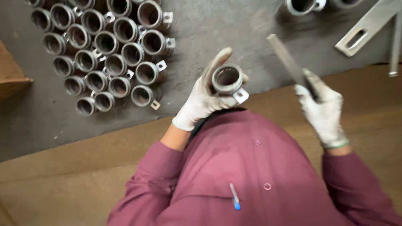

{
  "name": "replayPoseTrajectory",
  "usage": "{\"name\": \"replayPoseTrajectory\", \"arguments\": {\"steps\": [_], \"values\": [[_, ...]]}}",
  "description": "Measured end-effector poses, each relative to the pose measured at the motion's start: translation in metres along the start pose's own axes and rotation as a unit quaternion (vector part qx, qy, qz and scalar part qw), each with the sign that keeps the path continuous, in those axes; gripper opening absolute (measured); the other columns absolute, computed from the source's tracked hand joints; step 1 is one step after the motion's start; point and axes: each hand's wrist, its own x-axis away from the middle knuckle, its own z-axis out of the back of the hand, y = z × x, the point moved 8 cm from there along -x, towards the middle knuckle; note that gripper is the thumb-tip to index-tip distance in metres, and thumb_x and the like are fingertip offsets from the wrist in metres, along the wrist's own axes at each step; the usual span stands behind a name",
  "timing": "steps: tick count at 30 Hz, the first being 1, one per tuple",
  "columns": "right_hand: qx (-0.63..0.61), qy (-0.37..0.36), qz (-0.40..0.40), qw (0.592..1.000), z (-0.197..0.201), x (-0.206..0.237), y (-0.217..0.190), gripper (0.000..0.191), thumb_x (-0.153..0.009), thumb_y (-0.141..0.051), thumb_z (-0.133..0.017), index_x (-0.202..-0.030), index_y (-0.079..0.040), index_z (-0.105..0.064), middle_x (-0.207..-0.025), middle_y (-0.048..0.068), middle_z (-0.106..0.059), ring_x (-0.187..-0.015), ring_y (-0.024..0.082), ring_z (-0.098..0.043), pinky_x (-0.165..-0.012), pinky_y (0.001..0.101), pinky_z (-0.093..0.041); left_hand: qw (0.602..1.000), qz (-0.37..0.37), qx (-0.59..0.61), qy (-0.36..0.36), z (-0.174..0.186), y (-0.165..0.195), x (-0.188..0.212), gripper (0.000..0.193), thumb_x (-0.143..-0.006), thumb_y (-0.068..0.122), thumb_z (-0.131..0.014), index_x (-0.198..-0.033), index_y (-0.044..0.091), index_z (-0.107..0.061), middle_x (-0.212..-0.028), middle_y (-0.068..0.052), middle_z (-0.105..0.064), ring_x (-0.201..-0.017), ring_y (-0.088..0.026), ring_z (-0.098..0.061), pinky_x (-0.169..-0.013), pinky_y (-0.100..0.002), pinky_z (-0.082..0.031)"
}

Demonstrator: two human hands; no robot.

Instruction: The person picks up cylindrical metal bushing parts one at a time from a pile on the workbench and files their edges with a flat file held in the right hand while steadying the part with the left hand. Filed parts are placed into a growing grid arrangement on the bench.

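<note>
My left hand [201, 100], in a white glove, grips a short metal ring fitting [227, 80] with a small square lug, its open bore facing up at me. My right hand [322, 106], also gloved, holds a flat grey metal file [288, 62] that slants up and to the left, its tip apart from the fitting. Both hands hover above the edge between the dark grey floor and a brown mat. My maroon shirt fills the lower middle.
Several matching ring fittings [106, 54] stand packed together on the dark floor [209, 29] at upper left. Another fitting [301, 6] sits at the top edge. A slotted metal bar [364, 29] lies at upper right. A brown cardboard corner [10, 75] shows at left.
</note>
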Motion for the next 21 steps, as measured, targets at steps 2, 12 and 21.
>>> {"name": "replayPoseTrajectory", "arguments": {"steps": [2,12,21], "values": [[-0.053,-0.017,-0.028,0.998,-0.014,-0.019,0.000,0.039,-0.104,-0.010,-0.072,-0.142,-0.001,-0.068,-0.096,0.000,-0.066,-0.078,0.004,-0.053,-0.070,0.0222,-0.045,0.999,-0.033,0.017,-0.024,0.003,-0.004,-0.008,0.103,-0.078,0.019,-0.097,-0.160,0.012,-0.035,-0.138,-0.007,-0.058,-0.115,-0.019,-0.064,-0.092,-0.034,-0.058],[0.195,-0.002,0.179,0.964,-0.042,-0.060,-0.047,0.040,-0.100,-0.019,-0.075,-0.135,-0.003,-0.068,-0.118,0.020,-0.074,-0.106,0.027,-0.074,-0.091,0.0350,-0.056,0.696,-0.188,-0.687,0.096,0.027,0.014,0.004,0.032,-0.067,0.017,-0.077,-0.095,0.007,-0.065,-0.142,-0.022,-0.057,-0.138,-0.041,-0.049,-0.117,-0.056,-0.035],[0.252,0.037,0.130,0.958,-0.055,-0.057,-0.059,0.039,-0.101,-0.026,-0.068,-0.138,-0.012,-0.068,-0.103,0.014,-0.075,-0.092,0.030,-0.075,-0.084,0.0367,-0.057,0.446,-0.372,-0.800,0.152,0.062,0.142,-0.148,0.010,-0.089,0.014,-0.063,-0.093,0.006,-0.066,-0.145,-0.020,-0.057,-0.139,-0.040,-0.050,-0.116,-0.050,-0.040]]}}
